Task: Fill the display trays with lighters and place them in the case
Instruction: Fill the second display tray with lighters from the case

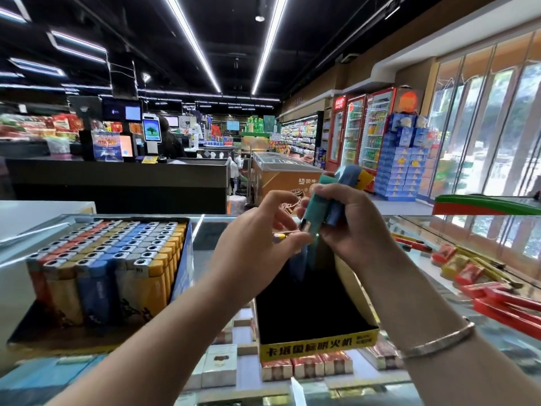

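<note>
Gripping a bunch of lighters [328, 197], teal and blue with a yellow one behind, in the right hand [348, 227], fingers curled round the bodies, metal heads pointing down. Pinching one yellow lighter [279, 236] between thumb and fingertips of the left hand [257, 244], just left of the bunch and close to touching it. Hovering both above the far end of an open display tray [316, 344], straight below the hands, black inside with a yellow front strip. Looking almost empty, apart from what may be a blue and a teal lighter standing at the back beneath the right hand; too dark to be sure.

Judging the risks: holding several smooth lighters at once, so loosening the right hand to free one could be letting the rest slide out and clatter onto the glass bench [439, 291]. Dropping lighters loosely into a near-empty tray could be leaving them toppled rather than upright. Nudging the light tray with a wrist could be shifting it across the glass.

Sitting well to the left of the left hand, a full tray [99, 259] packed with upright lighters. Lying right of the right hand, red packets [468, 273] under the glass.
</note>
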